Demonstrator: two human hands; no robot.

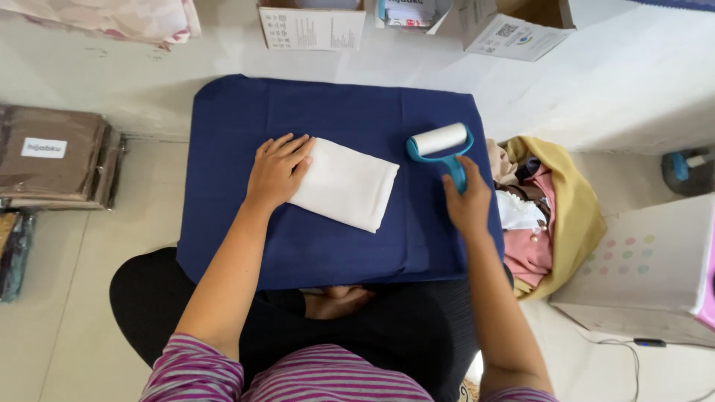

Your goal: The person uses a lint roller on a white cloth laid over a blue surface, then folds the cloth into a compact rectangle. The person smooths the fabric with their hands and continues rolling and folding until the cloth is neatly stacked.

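White folded cloth (pixel 345 183) lies near the middle of the navy blue board (pixel 246 112). On the cloth's left end the left hand (pixel 277 170) rests flat, fingers released and spread. To the cloth's right, apart from it, the right hand (pixel 468 205) grasps the blue handle of a lint roller (pixel 441 146), whose white roll sits on the board. Beyond the board's right edge lies a heap of coloured garments (pixel 547 216).

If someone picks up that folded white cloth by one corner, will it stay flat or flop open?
The folded white cloth would probably flop and unfold; it lies thin and soft under the left hand. It looks light. It might slide easily on the blue cloth beneath.
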